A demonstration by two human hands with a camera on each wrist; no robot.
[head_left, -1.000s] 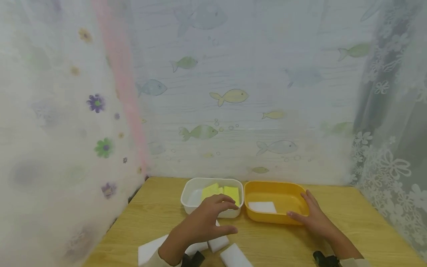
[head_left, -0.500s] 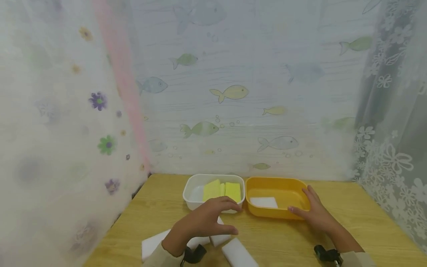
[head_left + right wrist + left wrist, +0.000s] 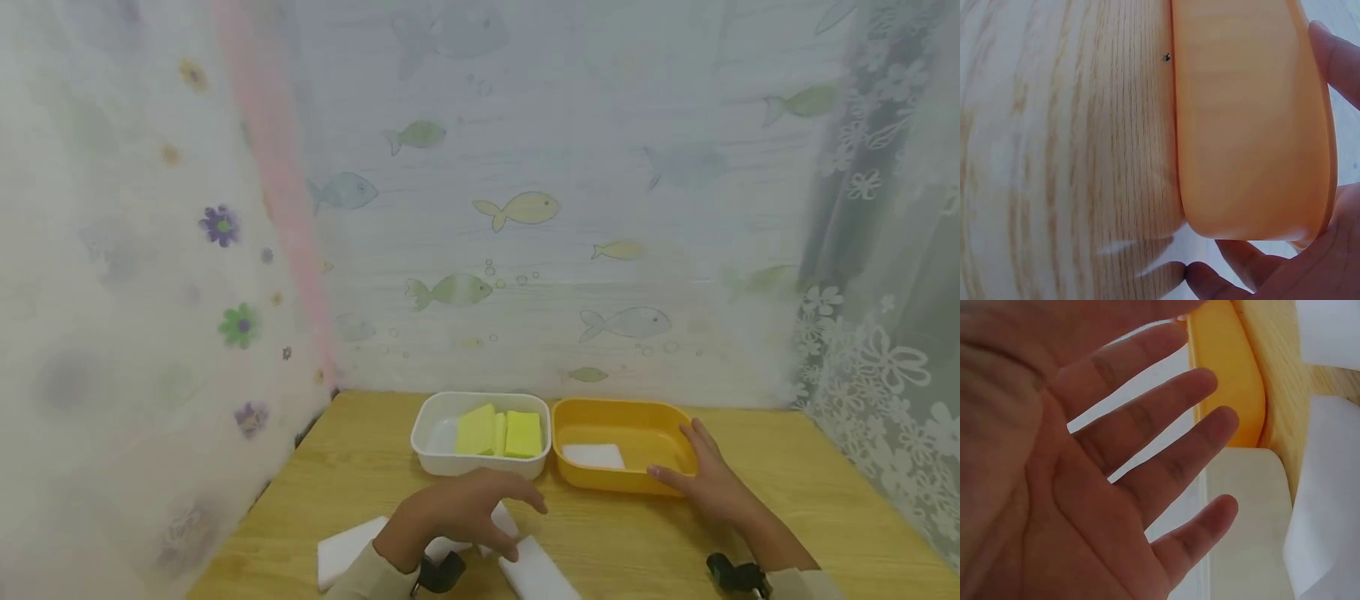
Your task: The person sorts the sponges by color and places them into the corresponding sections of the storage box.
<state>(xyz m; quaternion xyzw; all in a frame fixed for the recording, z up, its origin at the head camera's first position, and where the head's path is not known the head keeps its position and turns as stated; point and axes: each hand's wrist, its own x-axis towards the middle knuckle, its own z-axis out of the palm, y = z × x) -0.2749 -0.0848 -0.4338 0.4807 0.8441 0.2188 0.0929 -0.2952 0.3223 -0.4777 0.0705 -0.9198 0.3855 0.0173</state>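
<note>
My left hand (image 3: pixel 468 507) hangs over several white sponges (image 3: pixel 538 573) on the table, its fingers and thumb apart with nothing between them. In the left wrist view its fingers (image 3: pixel 1175 469) are spread, and part of a white sponge (image 3: pixel 1329 494) shows beyond them. My right hand (image 3: pixel 716 492) grips the right end of a yellow plastic tub (image 3: pixel 611 480), thumb at the front rim and fingers around the end. One white sponge (image 3: pixel 592 456) lies inside at the left. The right wrist view has the thumb (image 3: pixel 1338 62) against the tub's rim.
Left of the yellow tub stands a white tub (image 3: pixel 442 463), the two rims close together. Several yellow sponges (image 3: pixel 476 433) sit in its right part. Another white sponge (image 3: pixel 347 552) lies at the front left of the wooden table (image 3: pixel 810 475). Patterned curtains (image 3: pixel 637 208) close off the back and sides.
My left hand has come down and nearer, away from the white tub's front and lower over the white sponges. The right hand keeps its grip on the yellow tub. The view tilted slightly.
</note>
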